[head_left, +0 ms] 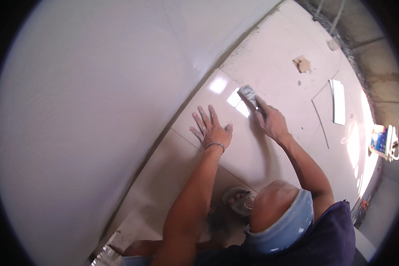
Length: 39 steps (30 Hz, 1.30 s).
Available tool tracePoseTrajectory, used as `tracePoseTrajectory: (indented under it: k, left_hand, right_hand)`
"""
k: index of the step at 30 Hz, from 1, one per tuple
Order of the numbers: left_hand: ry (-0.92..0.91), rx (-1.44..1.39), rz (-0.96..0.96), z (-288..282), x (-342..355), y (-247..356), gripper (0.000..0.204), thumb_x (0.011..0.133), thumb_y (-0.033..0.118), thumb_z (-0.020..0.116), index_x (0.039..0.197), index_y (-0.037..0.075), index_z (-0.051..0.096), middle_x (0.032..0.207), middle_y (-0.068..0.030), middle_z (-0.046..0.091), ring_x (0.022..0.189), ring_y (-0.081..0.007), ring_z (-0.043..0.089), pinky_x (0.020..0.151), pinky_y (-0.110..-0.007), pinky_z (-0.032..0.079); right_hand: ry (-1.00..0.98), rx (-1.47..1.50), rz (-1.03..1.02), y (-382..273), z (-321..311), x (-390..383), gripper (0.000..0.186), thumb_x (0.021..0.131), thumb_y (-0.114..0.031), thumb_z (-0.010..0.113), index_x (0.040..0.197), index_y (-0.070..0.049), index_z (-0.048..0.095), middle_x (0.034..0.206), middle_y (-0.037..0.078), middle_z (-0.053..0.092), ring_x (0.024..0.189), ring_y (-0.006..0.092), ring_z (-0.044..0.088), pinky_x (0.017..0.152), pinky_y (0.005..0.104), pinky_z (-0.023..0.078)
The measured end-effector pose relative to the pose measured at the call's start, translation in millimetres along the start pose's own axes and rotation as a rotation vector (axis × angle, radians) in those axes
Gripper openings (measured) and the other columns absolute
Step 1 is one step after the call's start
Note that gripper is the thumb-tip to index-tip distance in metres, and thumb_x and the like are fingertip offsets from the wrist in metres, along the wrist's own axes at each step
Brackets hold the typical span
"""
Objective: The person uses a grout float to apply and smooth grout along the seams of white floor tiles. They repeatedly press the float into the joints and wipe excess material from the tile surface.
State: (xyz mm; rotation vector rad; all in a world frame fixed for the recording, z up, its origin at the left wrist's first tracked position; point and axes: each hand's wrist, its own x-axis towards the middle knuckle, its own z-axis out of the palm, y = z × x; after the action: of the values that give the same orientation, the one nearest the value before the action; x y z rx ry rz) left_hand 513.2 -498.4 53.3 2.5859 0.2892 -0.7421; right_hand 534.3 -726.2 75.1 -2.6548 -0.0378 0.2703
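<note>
My left hand (213, 131) lies flat with fingers spread on a glossy pale floor tile (188, 117), close to the joint line. A dark bracelet circles that wrist. To its right and farther off, my right hand (271, 121) is closed round the handle of a short scraper (248, 94). The scraper's head is grey and mortar-smeared, and it is at the tile beside a bright window reflection. Whether the head touches the tile, I cannot tell. My fingers hide most of the handle.
A smooth pale wall (97, 88) runs along the left, with a dark gap at its foot. Broken brown pieces (302, 64), a white strip (338, 102) and a thin dark angled line lie on the floor at right. A colourful package (379, 139) stands at the far right. My sandalled foot (239, 199) is below.
</note>
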Motion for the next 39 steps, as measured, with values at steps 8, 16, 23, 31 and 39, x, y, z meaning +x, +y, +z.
tracePoseTrajectory:
  k: [8, 16, 23, 31, 39]
  left_hand:
    - [-0.171, 0.017, -0.096, -6.9, 3.9, 0.7, 0.114, 0.093, 0.069, 0.055, 0.166, 0.015, -0.014, 0.170, -0.0160, -0.026, 0.155, -0.0410, -0.028, 0.118, -0.070, -0.014]
    - [0.169, 0.234, 0.383, 26.3, 49.7, 22.6, 0.087, 0.102, 0.050, 0.046, 0.167, 0.008, 0.007, 0.175, -0.0134, -0.005, 0.159, -0.0421, -0.013, 0.118, -0.075, -0.007]
    - [0.374, 0.215, 0.398, 23.2, 88.4, 81.6, 0.065, 0.102, 0.042, 0.046, 0.156, 0.008, 0.038, 0.172, -0.0093, 0.018, 0.159, -0.0373, 0.006, 0.121, -0.071, 0.001]
    - [0.463, -0.054, 0.857, 46.5, 102.4, 89.7, 0.016, 0.086, 0.014, 0.066, 0.099, 0.007, 0.072, 0.117, -0.0118, 0.068, 0.123, -0.0317, 0.061, 0.116, -0.057, 0.039]
    - [0.804, -0.086, 0.307, 49.9, 106.6, 103.7, 0.019, 0.092, 0.003, 0.058, 0.109, 0.006, 0.065, 0.123, -0.0122, 0.061, 0.120, -0.0344, 0.058, 0.104, -0.050, 0.039]
  right_hand:
    - [-0.249, -0.356, 0.069, 32.2, -178.7, 32.3, 0.038, 0.100, -0.036, 0.063, 0.127, -0.011, 0.069, 0.105, 0.021, 0.074, 0.095, 0.0366, 0.073, 0.086, 0.0473, 0.058]
    - [-0.432, -0.201, -0.014, 15.5, -204.7, 35.7, 0.043, 0.102, -0.039, 0.060, 0.132, -0.009, 0.069, 0.111, 0.024, 0.074, 0.108, 0.0408, 0.069, 0.097, 0.0463, 0.053]
    - [-0.218, 0.087, -0.046, 88.4, -78.2, 55.7, 0.037, 0.102, -0.024, 0.057, 0.136, -0.010, 0.059, 0.111, 0.025, 0.068, 0.097, 0.0460, 0.067, 0.087, 0.0518, 0.054]
    - [-0.595, 0.920, 0.373, 63.7, -64.4, 142.8, 0.038, 0.101, -0.022, 0.058, 0.133, -0.002, 0.051, 0.076, 0.007, 0.058, 0.050, 0.0132, 0.055, 0.045, 0.0306, 0.045]
    - [-0.968, 1.054, 0.621, 67.1, -58.6, 126.2, 0.027, 0.107, -0.021, 0.052, 0.130, -0.007, 0.054, 0.082, 0.006, 0.060, 0.051, 0.0148, 0.056, 0.038, 0.0314, 0.046]
